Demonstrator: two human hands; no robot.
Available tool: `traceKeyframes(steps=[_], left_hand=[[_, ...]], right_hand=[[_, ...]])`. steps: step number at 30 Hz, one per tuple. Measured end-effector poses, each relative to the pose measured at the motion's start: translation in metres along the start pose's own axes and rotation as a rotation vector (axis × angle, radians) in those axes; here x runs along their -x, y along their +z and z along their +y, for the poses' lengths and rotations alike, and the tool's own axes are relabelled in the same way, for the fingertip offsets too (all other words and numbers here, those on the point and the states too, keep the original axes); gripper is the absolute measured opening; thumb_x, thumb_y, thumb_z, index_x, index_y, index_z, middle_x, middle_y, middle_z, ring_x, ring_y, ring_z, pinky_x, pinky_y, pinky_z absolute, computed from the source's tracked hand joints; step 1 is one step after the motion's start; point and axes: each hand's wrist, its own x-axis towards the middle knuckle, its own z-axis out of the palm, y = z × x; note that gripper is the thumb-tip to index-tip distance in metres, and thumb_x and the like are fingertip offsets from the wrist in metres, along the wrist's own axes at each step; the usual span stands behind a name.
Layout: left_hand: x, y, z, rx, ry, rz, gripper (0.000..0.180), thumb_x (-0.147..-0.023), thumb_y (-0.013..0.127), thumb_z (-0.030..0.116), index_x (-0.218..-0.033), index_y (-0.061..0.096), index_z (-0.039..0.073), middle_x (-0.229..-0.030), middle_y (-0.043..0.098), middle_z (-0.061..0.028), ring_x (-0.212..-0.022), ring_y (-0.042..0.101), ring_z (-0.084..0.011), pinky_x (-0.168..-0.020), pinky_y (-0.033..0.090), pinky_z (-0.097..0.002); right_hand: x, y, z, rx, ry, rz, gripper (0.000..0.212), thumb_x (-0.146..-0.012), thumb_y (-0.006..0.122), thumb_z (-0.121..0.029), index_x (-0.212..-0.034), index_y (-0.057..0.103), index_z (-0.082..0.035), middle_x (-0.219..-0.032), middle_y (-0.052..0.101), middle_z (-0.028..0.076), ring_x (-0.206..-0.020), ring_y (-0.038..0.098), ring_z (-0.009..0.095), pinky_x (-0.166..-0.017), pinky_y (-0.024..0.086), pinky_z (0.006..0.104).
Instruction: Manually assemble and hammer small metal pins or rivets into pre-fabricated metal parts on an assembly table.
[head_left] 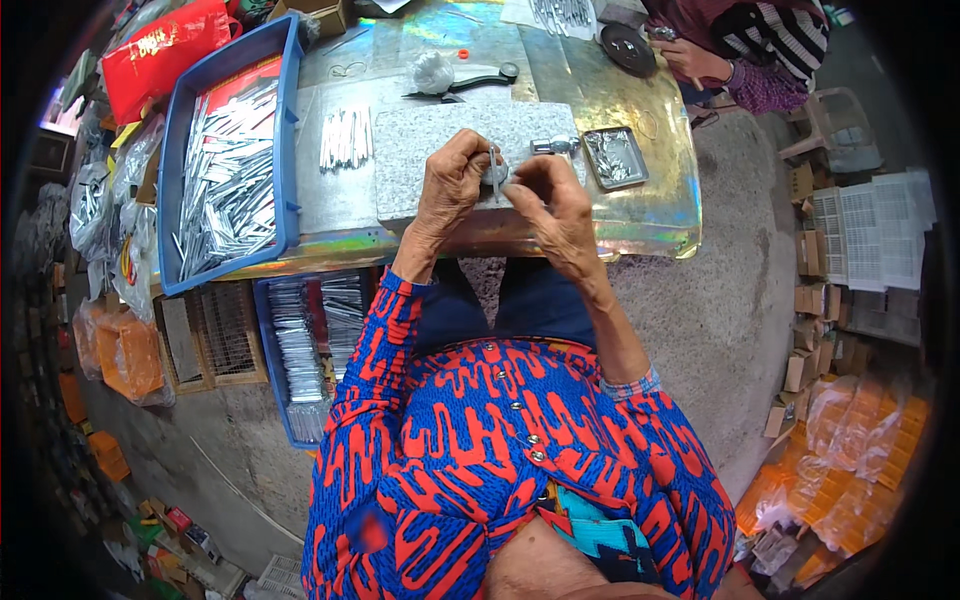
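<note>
My left hand (455, 185) is closed in a pinch on a slim silver metal piece (494, 163), which stands upright over the front of a speckled grey stone slab (410, 150). Close beside it, my right hand (560, 200) has thumb and fingertips pinched together near the lower end of that piece. Whatever lies between those fingertips is too small to make out. A small roundish grey metal thing shows between the two hands, partly hidden. Just beyond my right hand lie a short metal cylinder (553, 145) and a dark square tray (618, 172) of small metal parts.
Slim metal pieces lie in a row (346, 139) left of the slab. A blue bin (291, 140) of silver pieces stands farther left. Behind the slab are black-handled pliers (480, 80) and a clear plastic bundle (432, 72). Another person's hand (695, 62) is at the far right.
</note>
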Motion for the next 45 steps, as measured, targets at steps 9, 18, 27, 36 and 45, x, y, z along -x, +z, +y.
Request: traceKeyframes(steps=[9, 18, 27, 36, 45], left_hand=[[0.001, -0.002, 0.000, 0.051, 0.032, -0.037, 0.004, -0.083, 0.054, 0.002, -0.080, 0.053, -0.001, -0.077, 0.059, -0.0051, -0.074, 0.060, -0.0109, -0.065, 0.047, -0.0220], [0.002, -0.001, -0.002, 0.070, 0.015, -0.038, 0.002, -0.083, 0.054, 0.000, -0.081, 0.053, -0.001, -0.078, 0.058, -0.0051, -0.074, 0.059, -0.0105, -0.066, 0.047, -0.0218], [0.002, 0.000, 0.000, 0.069, 0.003, -0.032, 0.003, -0.082, 0.053, -0.002, -0.079, 0.053, -0.002, -0.077, 0.057, -0.0055, -0.073, 0.059, -0.0110, -0.065, 0.046, -0.0221], [0.003, -0.004, -0.001, -0.017, 0.045, -0.031, 0.002, -0.081, 0.055, -0.001, -0.079, 0.055, -0.002, -0.076, 0.058, -0.0054, -0.073, 0.059, -0.0112, -0.064, 0.045, -0.0225], [0.000, -0.004, -0.001, -0.033, 0.030, -0.020, 0.005, -0.081, 0.058, 0.003, -0.084, 0.058, 0.000, -0.075, 0.061, -0.0038, -0.072, 0.058, -0.0087, -0.063, 0.045, -0.0205]], right_hand=[[0.038, -0.062, 0.039, 0.616, 0.302, -0.172, 0.027, -0.085, 0.056, -0.025, -0.094, 0.051, 0.000, -0.077, 0.054, 0.009, -0.059, 0.052, 0.014, -0.053, 0.043, 0.0284], [0.034, -0.058, 0.011, -0.015, 0.378, -0.008, 0.018, -0.091, 0.049, -0.016, -0.083, 0.055, -0.001, -0.055, 0.042, -0.001, -0.048, 0.040, 0.005, -0.042, 0.032, 0.0208], [0.019, -0.048, -0.041, 0.356, -0.654, 0.342, 0.015, -0.083, 0.056, -0.006, -0.097, 0.053, 0.000, -0.069, 0.056, 0.012, -0.050, 0.055, 0.022, -0.046, 0.042, 0.0317], [0.021, -0.056, -0.012, 0.624, -0.288, 0.143, 0.015, -0.085, 0.055, -0.016, -0.087, 0.052, -0.001, -0.059, 0.052, 0.016, -0.047, 0.054, 0.030, -0.040, 0.036, 0.0376], [0.037, -0.037, 0.047, -0.009, 0.331, 0.059, 0.030, -0.092, 0.046, -0.024, -0.073, 0.049, -0.002, -0.054, 0.041, -0.003, -0.042, 0.035, 0.005, -0.037, 0.027, 0.0206]])
